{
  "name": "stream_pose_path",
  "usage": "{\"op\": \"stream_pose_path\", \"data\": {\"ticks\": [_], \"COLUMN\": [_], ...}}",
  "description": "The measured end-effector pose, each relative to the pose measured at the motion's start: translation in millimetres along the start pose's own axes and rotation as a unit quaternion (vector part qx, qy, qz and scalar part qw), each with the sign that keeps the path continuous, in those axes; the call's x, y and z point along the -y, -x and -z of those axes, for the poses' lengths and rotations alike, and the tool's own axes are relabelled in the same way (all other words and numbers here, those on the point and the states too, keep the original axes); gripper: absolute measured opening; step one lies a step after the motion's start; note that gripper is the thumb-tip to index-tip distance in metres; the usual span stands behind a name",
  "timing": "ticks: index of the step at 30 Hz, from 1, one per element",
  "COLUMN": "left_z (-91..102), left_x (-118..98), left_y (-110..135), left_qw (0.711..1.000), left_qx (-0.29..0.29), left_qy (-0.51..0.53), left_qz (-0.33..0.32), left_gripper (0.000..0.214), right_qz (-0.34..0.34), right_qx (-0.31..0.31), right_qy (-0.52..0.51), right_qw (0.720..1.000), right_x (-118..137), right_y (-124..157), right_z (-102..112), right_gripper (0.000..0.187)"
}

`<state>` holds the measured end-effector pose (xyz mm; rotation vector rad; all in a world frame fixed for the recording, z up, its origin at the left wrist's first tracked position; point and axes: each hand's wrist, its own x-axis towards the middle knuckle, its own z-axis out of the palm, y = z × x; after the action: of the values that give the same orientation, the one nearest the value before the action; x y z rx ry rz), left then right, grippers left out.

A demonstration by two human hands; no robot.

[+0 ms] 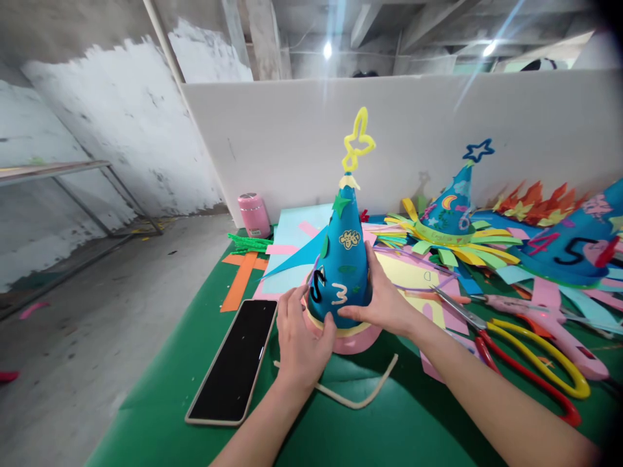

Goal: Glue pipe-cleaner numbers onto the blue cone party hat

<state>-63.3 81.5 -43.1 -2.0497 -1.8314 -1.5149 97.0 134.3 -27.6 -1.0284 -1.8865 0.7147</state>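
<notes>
A blue cone party hat (344, 259) stands upright before me, with a pink brim and a yellow pipe-cleaner shape (359, 139) at its tip. Black and pale curly number shapes and green cutouts decorate its side. My left hand (302, 331) curls around the hat's lower left. On the other side my right hand (382, 295) wraps the cone, thumb across the front near the pale number. Both hands grip the hat. A cream pipe cleaner (357, 405) lies bent on the table below them, partly hidden by my left forearm.
Left of the hat lies a phone (236, 363). Scissors (506, 344) and a pink glue gun (549, 318) lie to the right. Two more decorated hats (450, 207) (574, 250) stand farther right among paper strips. A pink jar (254, 214) is at the back left, near a white partition (292, 136).
</notes>
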Motion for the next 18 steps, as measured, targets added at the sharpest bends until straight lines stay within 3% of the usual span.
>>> {"op": "stream_pose_path", "data": {"ticks": [3, 8, 18], "left_z": [4.4, 6.5, 2.4], "left_x": [-7, -13, -13], "left_y": [2, 9, 12], "left_qw": [0.993, 0.97, 0.955], "left_qx": [-0.036, 0.01, 0.055], "left_qy": [-0.041, -0.106, -0.179], "left_qz": [-0.106, -0.218, -0.23], "left_gripper": [0.026, 0.025, 0.03], "right_qz": [-0.006, -0.01, -0.002], "right_qx": [-0.015, -0.05, -0.078], "right_qy": [-0.029, -0.03, 0.025], "right_qw": [0.999, 0.998, 0.997], "right_x": [1, 5, 11], "right_y": [1, -3, -13], "right_z": [1, 0, -6], "right_gripper": [0.099, 0.09, 0.099]}}
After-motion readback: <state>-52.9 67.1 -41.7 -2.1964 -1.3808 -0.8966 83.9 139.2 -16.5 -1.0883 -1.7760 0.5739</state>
